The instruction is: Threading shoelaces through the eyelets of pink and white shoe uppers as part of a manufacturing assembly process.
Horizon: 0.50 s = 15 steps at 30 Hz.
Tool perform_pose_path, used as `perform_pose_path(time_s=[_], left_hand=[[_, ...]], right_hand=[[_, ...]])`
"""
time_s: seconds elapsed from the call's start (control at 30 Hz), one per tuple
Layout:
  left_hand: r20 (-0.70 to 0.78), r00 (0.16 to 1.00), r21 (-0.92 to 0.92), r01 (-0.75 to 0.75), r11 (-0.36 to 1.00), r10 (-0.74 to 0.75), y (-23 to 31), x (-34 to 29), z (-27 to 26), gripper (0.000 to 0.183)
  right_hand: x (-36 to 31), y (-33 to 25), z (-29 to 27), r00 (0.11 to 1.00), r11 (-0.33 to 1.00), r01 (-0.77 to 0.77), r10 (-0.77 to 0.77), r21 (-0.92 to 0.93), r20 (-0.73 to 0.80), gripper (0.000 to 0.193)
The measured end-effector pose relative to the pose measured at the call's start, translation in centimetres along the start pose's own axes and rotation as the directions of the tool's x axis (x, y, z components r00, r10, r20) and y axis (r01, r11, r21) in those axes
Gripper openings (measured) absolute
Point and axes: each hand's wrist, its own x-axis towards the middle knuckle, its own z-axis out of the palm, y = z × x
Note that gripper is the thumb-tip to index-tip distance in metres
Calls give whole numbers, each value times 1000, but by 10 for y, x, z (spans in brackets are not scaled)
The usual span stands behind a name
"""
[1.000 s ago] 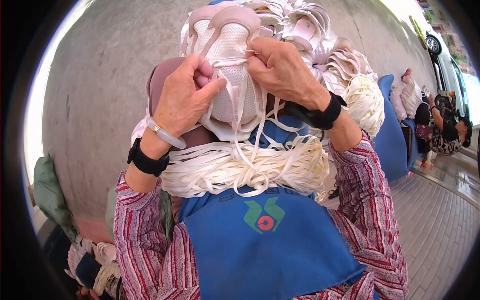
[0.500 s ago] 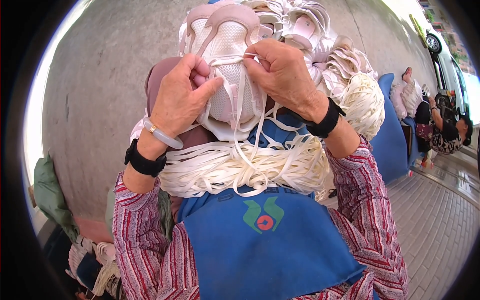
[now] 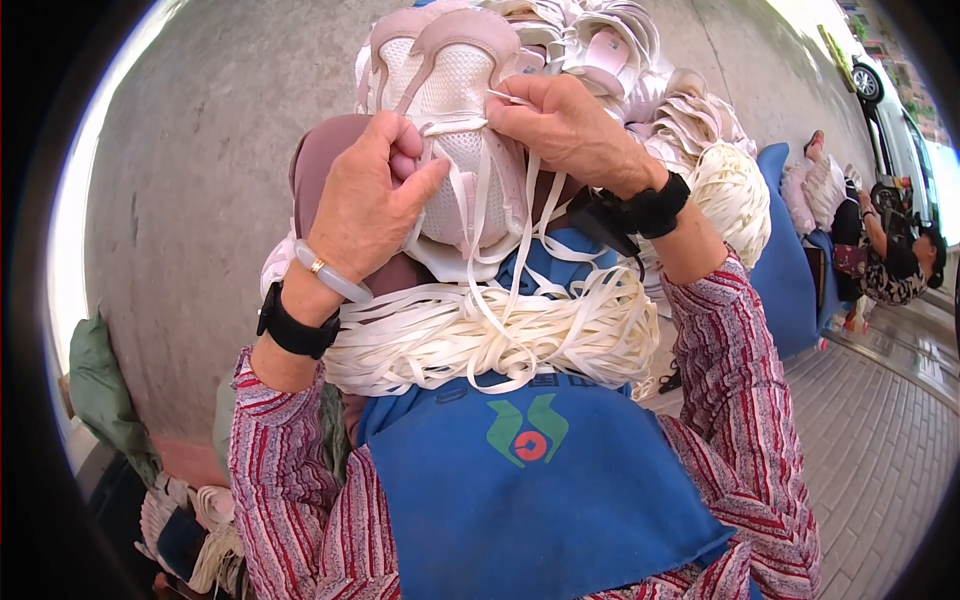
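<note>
A white mesh shoe upper (image 3: 455,85) with pinkish trim rests in front of me, toe end toward me. At its left edge, my left hand (image 3: 365,200) is closed with fingers curled against the upper; its grip is partly hidden. My right hand (image 3: 575,130) pinches a thin white lace end (image 3: 508,97) just right of the eyelets. One lace row crosses the upper, and loose white shoelaces (image 3: 480,195) hang from it. Below it, a thick bundle of white shoelaces (image 3: 480,340) lies across my lap, over a blue apron (image 3: 540,500).
Stacked shoe uppers (image 3: 610,50) lie beyond, and a round lace bundle (image 3: 735,205) sits to the right. A green sack (image 3: 110,400) stands at far left, above more uppers and laces. A seated person (image 3: 890,265) and a parked car (image 3: 915,160) are at far right.
My right hand has drawn slightly right, and more of the pinched lace end shows. My left hand has shifted slightly. The shoe upper stays nearly in place.
</note>
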Motion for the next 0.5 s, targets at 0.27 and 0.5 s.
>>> perform_pose_path(time_s=[0.27, 0.5], left_hand=[[58, 995, 241, 63, 969, -79, 11, -16, -10, 31], [148, 986, 412, 4, 911, -71, 13, -30, -9, 27]], right_hand=[[-12, 11, 9, 925, 909, 54, -202, -413, -323, 23], [-51, -2, 31, 914, 747, 165, -362, -644, -185, 33]])
